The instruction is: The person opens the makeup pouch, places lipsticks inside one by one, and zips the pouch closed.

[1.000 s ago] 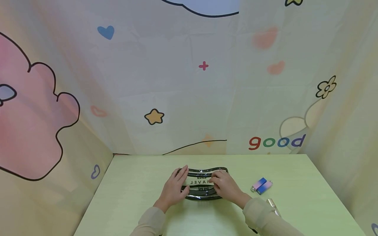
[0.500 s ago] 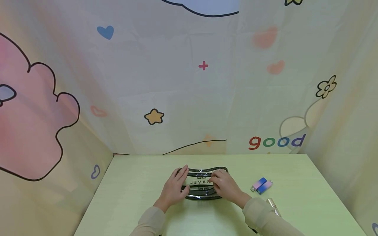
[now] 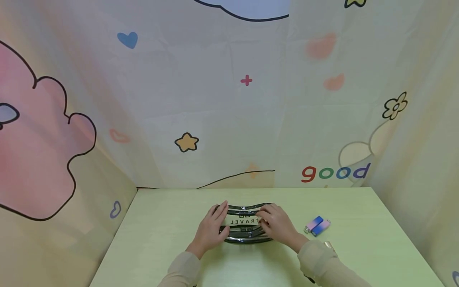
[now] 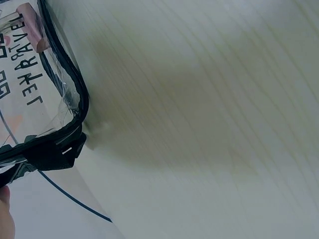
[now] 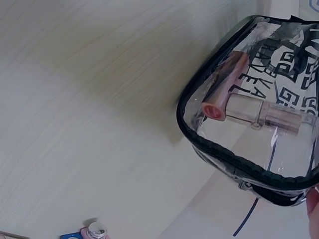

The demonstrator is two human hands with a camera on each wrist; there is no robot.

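Clear plastic edged in black forms a pouch (image 3: 236, 222) on the table (image 3: 165, 223), between both hands. Straight fingers of the left hand (image 3: 211, 227) rest across its left end; the right hand (image 3: 277, 224), fingers bent, grips its right end, exactly where I cannot tell. Inside lies a pink tube (image 5: 230, 82) touching a clear-ended tube (image 5: 245, 108).

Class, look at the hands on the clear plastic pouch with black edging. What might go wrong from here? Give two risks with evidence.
1. In the head view, the beige right sleeve partly hides a shiny pale-gold tube; moving the right hand might knock it.
2. Inside the clear plastic pouch with black edging, a pink cylindrical tube appears loose, so tilting the pouch could make it slide.
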